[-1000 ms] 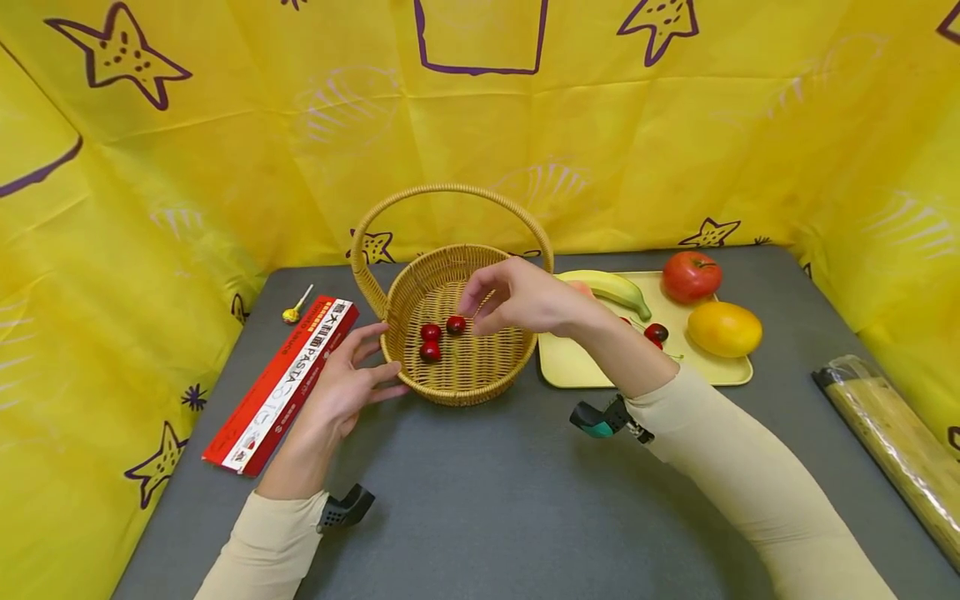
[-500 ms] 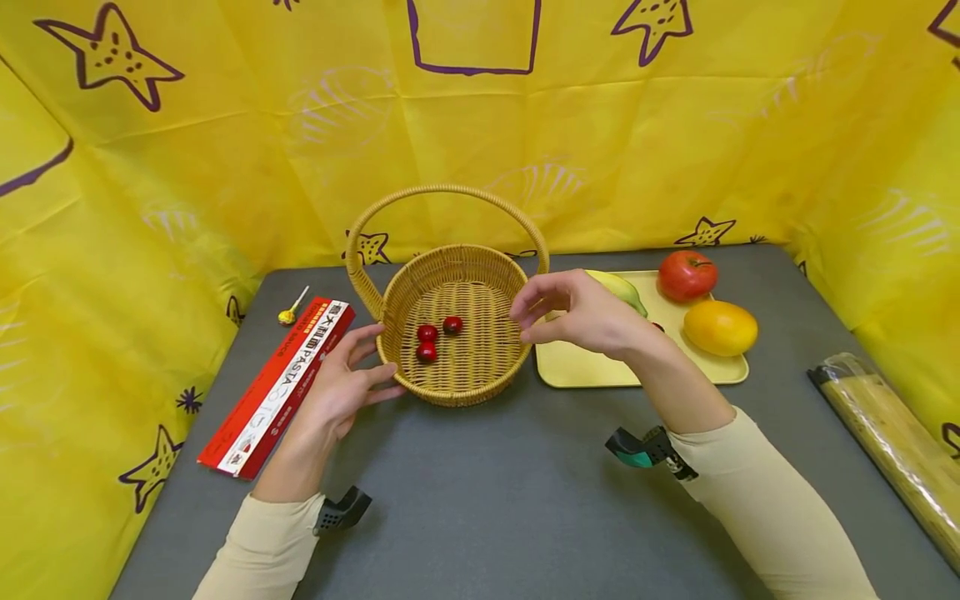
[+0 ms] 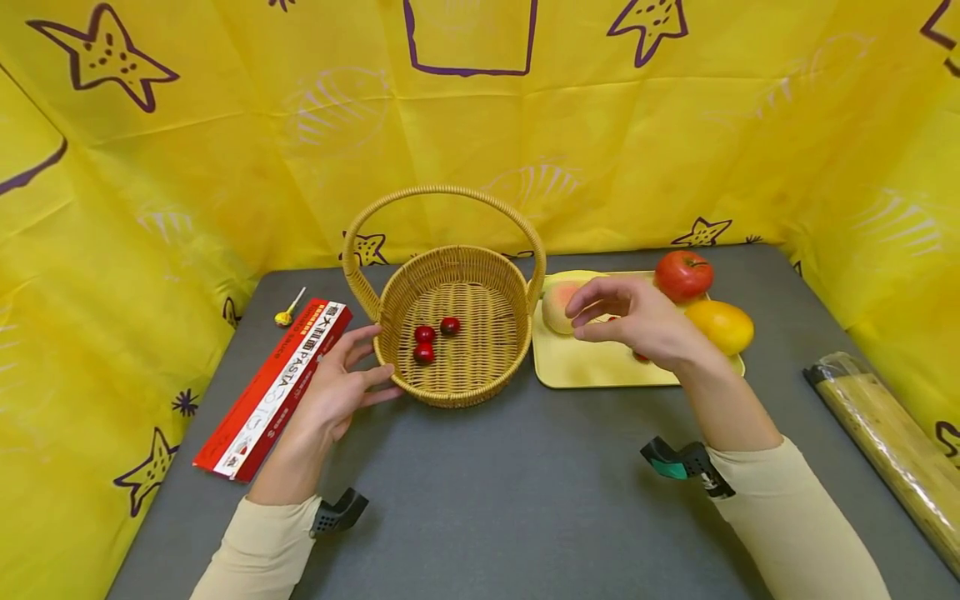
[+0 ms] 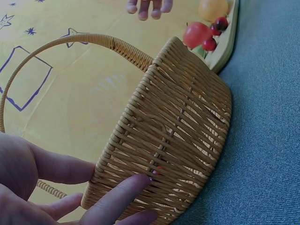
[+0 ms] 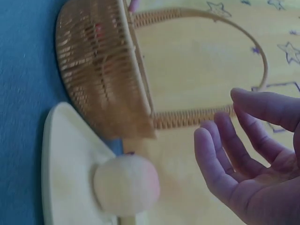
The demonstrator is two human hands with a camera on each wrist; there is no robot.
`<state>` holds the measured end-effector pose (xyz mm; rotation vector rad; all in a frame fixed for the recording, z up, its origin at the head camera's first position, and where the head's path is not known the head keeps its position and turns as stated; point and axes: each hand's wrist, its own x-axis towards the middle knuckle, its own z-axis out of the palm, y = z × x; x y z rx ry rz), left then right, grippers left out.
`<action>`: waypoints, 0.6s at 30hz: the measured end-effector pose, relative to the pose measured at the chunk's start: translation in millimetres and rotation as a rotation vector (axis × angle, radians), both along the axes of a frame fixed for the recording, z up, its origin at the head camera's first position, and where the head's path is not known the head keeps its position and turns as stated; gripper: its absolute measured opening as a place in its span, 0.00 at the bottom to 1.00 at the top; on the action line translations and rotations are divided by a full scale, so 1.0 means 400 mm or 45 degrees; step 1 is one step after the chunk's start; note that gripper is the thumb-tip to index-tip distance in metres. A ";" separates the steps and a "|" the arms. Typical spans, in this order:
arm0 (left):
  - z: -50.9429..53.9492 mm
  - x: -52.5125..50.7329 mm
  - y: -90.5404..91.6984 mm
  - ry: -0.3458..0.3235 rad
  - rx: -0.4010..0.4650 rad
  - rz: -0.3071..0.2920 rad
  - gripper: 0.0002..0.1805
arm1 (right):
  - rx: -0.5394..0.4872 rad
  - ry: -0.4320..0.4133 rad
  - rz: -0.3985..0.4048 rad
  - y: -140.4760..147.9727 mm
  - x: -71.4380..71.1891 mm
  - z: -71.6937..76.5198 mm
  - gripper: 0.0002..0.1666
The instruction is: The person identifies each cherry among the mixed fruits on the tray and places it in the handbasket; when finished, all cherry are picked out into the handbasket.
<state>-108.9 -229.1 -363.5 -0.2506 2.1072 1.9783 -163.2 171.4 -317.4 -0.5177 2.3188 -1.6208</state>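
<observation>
My left hand point(image 3: 337, 383) touches the near-left rim of a round wicker basket point(image 3: 457, 396), with spread, mostly straight fingers. In the left wrist view, one finger point(image 4: 115, 199) lies against the basket's outer weave. Inside the basket lie several dark red cherries point(image 3: 423, 353), grouped at the left. My right hand point(image 3: 637, 321) hovers over a pale yellow tray point(image 3: 577, 367), fingers loosely bent and holding nothing. Its fingertips are close to a peach point(image 3: 558, 308). Red fruit on the tray is partly hidden beneath the hand; the left wrist view shows cherries point(image 4: 209, 44) there.
A tomato point(image 3: 684, 276) and a mango point(image 3: 722, 327) sit at the tray's right side. Left of the basket lie a red pasta box point(image 3: 273, 392) and a lollipop point(image 3: 283, 318). A clear pack of noodles point(image 3: 888, 450) lies far right. Yellow cloth hangs behind.
My right hand has moved from above the cherries in the basket rightward to above the tray, bringing the peach into sight. The left hand stays at the basket rim.
</observation>
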 end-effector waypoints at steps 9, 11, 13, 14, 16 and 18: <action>0.001 0.001 0.002 0.008 0.008 0.007 0.38 | 0.008 -0.017 -0.139 0.074 0.003 -0.014 0.18; 0.001 0.001 0.004 0.010 0.013 0.010 0.38 | 0.017 -0.046 -0.180 0.088 0.003 -0.018 0.18; 0.001 0.001 0.004 0.008 0.014 0.009 0.38 | 0.033 -0.065 -0.206 0.102 0.002 -0.024 0.18; 0.001 0.001 0.004 0.006 0.014 0.009 0.38 | 0.042 -0.078 -0.220 0.109 0.001 -0.028 0.19; 0.001 0.000 0.004 0.004 0.013 0.009 0.38 | 0.055 -0.101 -0.231 0.121 -0.003 -0.036 0.20; 0.002 0.000 0.003 0.003 0.010 0.006 0.38 | 0.063 -0.126 -0.239 0.131 -0.007 -0.045 0.22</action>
